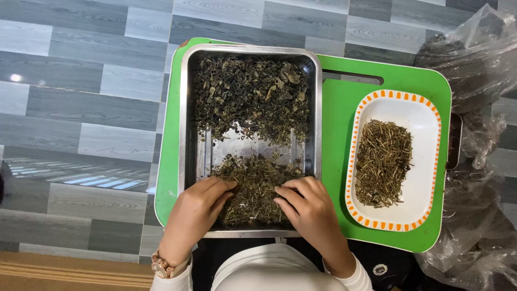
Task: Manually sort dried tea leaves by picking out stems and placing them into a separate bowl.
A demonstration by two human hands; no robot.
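Note:
A metal tray [183, 124] sits on a green table [338, 118] and holds dried dark leaves [253, 97] at its far end and a smaller heap of leaves and stems [253, 186] at its near end. My left hand [196, 213] rests on the left side of the near heap, fingers curled into it. On the heap's right side lies my right hand [309, 210], fingers spread and touching the leaves. Neither hand visibly grips anything. A bare strip of tray bottom [242, 146] separates the two heaps.
A white oblong plate [425, 183] with an orange dashed rim stands right of the tray and holds a pile of thin dried stems [383, 161]. Crumpled clear plastic bags [479, 54] lie at the right. Grey plank flooring [81, 108] surrounds the table. My left wrist bears a watch [160, 267].

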